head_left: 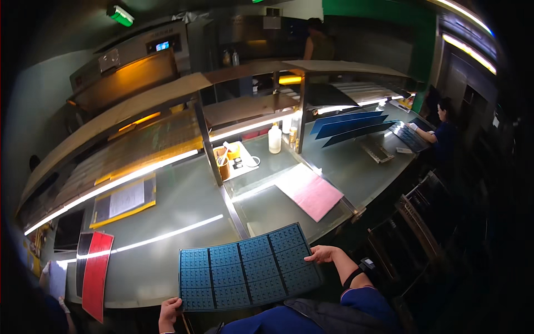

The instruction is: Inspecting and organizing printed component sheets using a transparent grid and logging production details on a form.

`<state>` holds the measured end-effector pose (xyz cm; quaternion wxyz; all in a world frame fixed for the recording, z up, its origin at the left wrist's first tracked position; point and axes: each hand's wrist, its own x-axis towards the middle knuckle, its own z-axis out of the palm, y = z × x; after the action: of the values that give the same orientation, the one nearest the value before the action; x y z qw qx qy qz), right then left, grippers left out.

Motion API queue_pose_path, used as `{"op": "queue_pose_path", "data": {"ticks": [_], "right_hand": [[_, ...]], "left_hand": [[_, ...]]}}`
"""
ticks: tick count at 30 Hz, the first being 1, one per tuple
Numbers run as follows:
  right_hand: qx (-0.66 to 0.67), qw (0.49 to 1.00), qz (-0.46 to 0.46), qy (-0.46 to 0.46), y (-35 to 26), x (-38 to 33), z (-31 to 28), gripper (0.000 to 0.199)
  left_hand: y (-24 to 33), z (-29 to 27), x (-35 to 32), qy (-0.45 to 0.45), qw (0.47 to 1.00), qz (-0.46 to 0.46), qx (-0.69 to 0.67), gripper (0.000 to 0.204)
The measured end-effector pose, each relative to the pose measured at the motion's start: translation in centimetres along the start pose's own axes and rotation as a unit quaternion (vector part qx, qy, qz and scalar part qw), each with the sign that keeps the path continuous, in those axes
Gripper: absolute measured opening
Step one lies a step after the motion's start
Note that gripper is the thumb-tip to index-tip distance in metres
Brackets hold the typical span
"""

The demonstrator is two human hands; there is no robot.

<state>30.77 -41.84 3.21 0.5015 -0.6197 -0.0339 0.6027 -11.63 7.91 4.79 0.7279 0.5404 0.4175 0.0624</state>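
Observation:
A wide dark-blue panel [245,268], patterned with rows of small repeated marks and split by dark strips, looks like a circuit board panel. It is held up in front of my body at the near edge of the workbench. My left hand [171,309] pinches its lower left corner. On the opposite side, my right hand [321,254] grips the right edge, thumb against the panel's face. A pink sheet [310,192] lies flat on the bench just beyond the panel. The fingers behind the panel are hidden.
A red panel [97,273] overhangs the bench [161,222] edge at left, near another person's gloved hands. A yellow-framed document [127,199], white bottle [275,139] and small tray [242,165] sit farther back. At right, blue panels [350,127] stand near a co-worker [442,131]; racks [414,222] stand below.

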Motion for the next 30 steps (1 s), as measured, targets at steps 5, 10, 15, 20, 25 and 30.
{"op": "queue_pose_path", "data": {"ticks": [5, 10, 15, 20, 25, 30], "right_hand": [[0.059, 0.981, -0.170, 0.068, 1.2, -3.6, 2.5, 0.016], [0.133, 0.914, -0.363, 0.126, -1.3, -6.9, 6.5, 0.024], [0.317, 0.746, -0.542, 0.223, -10.0, -10.9, 7.3, 0.035], [0.238, 0.527, -0.660, 0.480, -23.8, -18.4, 0.0, 0.022], [-0.129, 0.157, -0.695, 0.690, -38.8, -25.2, -4.9, 0.023], [-0.375, 0.022, -0.639, 0.672, -50.0, -24.3, -15.6, 0.056]], "left_hand": [[3.9, -1.6, 4.3, -0.017, 0.992, 0.093, 0.078, 0.015], [20.9, 1.4, 4.5, -0.032, 0.924, 0.373, 0.080, 0.036], [30.9, 14.9, 0.4, -0.030, 0.813, 0.563, -0.146, 0.053], [25.3, 22.1, 2.1, -0.043, 0.906, 0.419, -0.045, 0.046], [20.2, 24.2, 3.4, 0.067, 0.931, 0.358, -0.022, 0.030], [16.8, 26.6, 3.1, 0.171, 0.937, 0.297, -0.061, 0.021]]}}
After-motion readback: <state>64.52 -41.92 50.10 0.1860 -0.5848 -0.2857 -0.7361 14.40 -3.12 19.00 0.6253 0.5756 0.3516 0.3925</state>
